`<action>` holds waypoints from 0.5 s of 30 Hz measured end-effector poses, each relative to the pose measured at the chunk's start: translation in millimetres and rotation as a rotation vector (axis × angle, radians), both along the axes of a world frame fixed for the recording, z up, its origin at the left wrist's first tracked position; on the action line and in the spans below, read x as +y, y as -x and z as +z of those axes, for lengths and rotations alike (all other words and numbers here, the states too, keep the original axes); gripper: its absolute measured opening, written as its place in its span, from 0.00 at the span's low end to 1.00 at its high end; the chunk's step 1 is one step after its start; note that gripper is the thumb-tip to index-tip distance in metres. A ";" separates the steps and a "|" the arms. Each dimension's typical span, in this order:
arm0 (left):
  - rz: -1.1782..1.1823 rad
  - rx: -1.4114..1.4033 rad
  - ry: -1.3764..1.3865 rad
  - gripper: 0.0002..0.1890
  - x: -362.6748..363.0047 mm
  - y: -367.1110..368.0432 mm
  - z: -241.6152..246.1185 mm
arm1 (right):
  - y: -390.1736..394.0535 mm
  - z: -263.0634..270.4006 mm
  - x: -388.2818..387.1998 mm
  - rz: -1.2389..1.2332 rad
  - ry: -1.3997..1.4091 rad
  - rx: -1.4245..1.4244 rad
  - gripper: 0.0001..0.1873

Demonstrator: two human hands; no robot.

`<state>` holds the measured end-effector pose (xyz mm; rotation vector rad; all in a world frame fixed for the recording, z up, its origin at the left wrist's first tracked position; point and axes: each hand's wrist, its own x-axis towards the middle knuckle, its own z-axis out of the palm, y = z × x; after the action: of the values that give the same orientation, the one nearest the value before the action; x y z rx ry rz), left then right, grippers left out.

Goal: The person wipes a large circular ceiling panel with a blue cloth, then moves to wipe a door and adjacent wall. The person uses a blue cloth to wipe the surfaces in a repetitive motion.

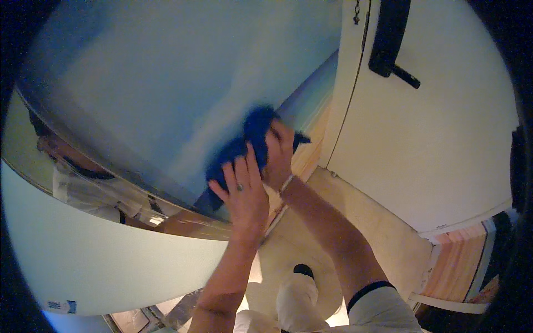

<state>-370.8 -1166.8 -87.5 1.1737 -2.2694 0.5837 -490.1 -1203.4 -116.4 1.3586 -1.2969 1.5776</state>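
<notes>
A dark blue cloth (235, 154) lies bunched against a large, smooth bluish panel (166, 95), near the panel's lower right part. My left hand (245, 195) rests on the cloth's lower part with fingers spread, a ring on one of them. Higher up and to the right, my right hand (279, 150) grips the cloth with bent fingers and wears a thin bracelet (286, 183). The fold of cloth under both palms is hidden. Along the panel's lower edge, a shiny reflective strip (125, 200) mirrors part of a person.
On the right is a white door (424, 141) with a black handle (404, 75). A short chain (356, 14) hangs beside its frame. Pale floor (300, 233) lies below, with a dark shoe (303, 270) on it. A pale curved surface (104, 258) bears a small sticker at lower left.
</notes>
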 end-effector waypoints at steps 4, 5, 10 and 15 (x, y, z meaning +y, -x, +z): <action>-0.018 -0.033 0.002 0.31 46.8 17.4 -47.1 | 18.3 -78.6 56.3 0.218 -0.192 -0.093 0.27; -0.008 -0.034 0.036 0.30 48.7 25.0 -43.5 | 23.8 -76.9 61.7 0.261 -0.225 -0.108 0.28; -0.042 0.173 0.128 0.29 15.3 33.2 30.6 | 29.0 43.3 40.5 0.245 -0.135 -0.060 0.28; -0.009 -0.041 0.041 0.29 42.7 48.1 13.7 | 51.5 12.5 64.3 0.271 -0.228 -0.085 0.28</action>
<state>-418.8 -1124.1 -73.8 1.1414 -2.2844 0.6531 -541.6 -1139.1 -103.8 1.6837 -1.4264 1.7223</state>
